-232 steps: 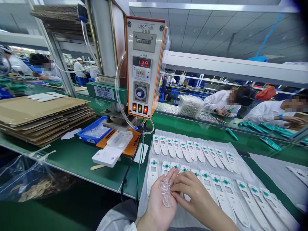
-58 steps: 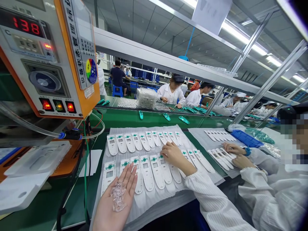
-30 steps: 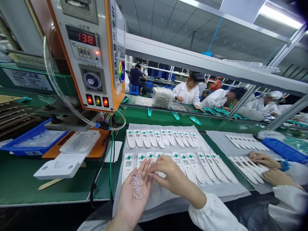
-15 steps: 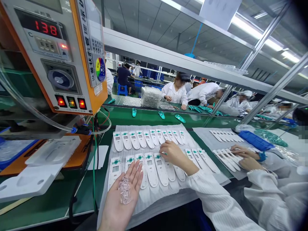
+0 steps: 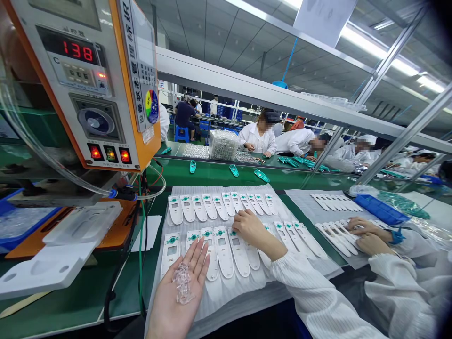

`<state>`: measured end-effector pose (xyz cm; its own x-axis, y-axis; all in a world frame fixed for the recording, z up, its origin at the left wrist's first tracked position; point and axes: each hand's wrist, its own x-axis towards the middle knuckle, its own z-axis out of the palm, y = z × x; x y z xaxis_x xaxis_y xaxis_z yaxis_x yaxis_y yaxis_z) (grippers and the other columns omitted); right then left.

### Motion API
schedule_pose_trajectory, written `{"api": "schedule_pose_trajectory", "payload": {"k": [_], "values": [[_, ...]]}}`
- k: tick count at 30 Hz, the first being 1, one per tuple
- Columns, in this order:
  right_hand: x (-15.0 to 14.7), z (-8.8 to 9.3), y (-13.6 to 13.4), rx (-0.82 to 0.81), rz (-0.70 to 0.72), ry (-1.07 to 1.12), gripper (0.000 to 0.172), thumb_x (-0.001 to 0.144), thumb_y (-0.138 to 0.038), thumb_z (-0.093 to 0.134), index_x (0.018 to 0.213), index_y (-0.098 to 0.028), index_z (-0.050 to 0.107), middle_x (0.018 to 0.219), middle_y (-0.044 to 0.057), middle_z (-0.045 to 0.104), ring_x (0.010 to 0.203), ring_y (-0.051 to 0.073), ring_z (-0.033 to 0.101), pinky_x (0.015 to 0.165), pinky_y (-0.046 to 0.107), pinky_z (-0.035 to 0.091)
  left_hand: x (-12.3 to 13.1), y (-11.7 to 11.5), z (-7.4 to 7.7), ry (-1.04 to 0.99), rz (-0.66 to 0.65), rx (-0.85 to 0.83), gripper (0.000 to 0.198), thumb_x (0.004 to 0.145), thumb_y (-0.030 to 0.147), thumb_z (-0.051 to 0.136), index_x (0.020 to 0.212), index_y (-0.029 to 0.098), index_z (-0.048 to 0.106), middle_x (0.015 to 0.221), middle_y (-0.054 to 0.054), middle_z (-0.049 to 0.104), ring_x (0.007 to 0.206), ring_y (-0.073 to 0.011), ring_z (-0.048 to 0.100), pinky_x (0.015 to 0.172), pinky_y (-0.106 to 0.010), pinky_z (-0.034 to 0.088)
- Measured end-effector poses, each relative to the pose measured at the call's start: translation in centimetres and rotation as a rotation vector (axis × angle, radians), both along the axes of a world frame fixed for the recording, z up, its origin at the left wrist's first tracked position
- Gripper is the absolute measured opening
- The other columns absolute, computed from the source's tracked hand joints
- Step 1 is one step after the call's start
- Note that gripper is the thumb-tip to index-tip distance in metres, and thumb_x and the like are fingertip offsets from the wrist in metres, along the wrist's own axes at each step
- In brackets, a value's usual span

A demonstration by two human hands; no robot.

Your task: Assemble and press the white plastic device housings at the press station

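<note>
My left hand point(image 5: 183, 287) is palm up with its fingers stretched out, bearing a small heap of clear plastic pieces point(image 5: 182, 284). My right hand point(image 5: 250, 229) reaches over the front row, its fingers bent and pinched at the top end of a white plastic casing point(image 5: 239, 256). What those fingertips hold is hidden. Long white casings, each with a small window and a green patterned part at the top, lie in two rows on a white foam sheet point(image 5: 215, 308). Behind my right hand is the back row, with a casing point(image 5: 199, 208) among several.
At left stands an orange-edged machine point(image 5: 93, 117) with a red "138" display, hoses and cables. Green shells point(image 5: 262, 176) lie on a green conveyor point(image 5: 212, 176) beyond the sheet. On the right, a co-worker's hands point(image 5: 369, 235) work over more casings near a blue tray point(image 5: 381, 209).
The view has shifted slightly. My right hand stays over the same casing, its fingers a little higher. The green shells on the conveyor have slid left. My left hand keeps the clear pieces.
</note>
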<state>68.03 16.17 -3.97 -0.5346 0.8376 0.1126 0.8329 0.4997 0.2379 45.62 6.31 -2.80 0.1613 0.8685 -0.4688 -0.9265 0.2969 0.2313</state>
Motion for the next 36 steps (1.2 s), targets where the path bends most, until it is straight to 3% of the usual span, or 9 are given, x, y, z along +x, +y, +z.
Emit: {"api": "schedule_pose_trajectory", "payload": {"k": [13,36], "values": [[-0.23,-0.51,0.19,0.028,0.007,-0.032,0.027,0.093,-0.014,0.051,0.074,-0.018,0.070,0.075,0.004,0.067,0.082,0.017,0.050,0.077,0.033,0.029,-0.06,-0.21,0.29,-0.014,-0.006,-0.027,0.047,0.094,0.017,0.031,0.137,0.003,0.045,0.114,-0.024,0.069,0.108,-0.0274,0.067,0.079,-0.039,0.062],[0.20,-0.80,-0.14,0.057,0.026,0.027,0.022,0.093,-0.016,0.053,0.078,-0.019,0.070,0.079,0.003,0.066,0.084,0.017,0.051,0.077,0.033,0.030,-0.25,-0.09,-0.17,-0.025,-0.008,-0.024,0.049,0.094,0.017,0.031,0.140,0.005,0.042,0.115,-0.022,0.070,0.108,-0.0264,0.067,0.081,-0.038,0.062]]}}
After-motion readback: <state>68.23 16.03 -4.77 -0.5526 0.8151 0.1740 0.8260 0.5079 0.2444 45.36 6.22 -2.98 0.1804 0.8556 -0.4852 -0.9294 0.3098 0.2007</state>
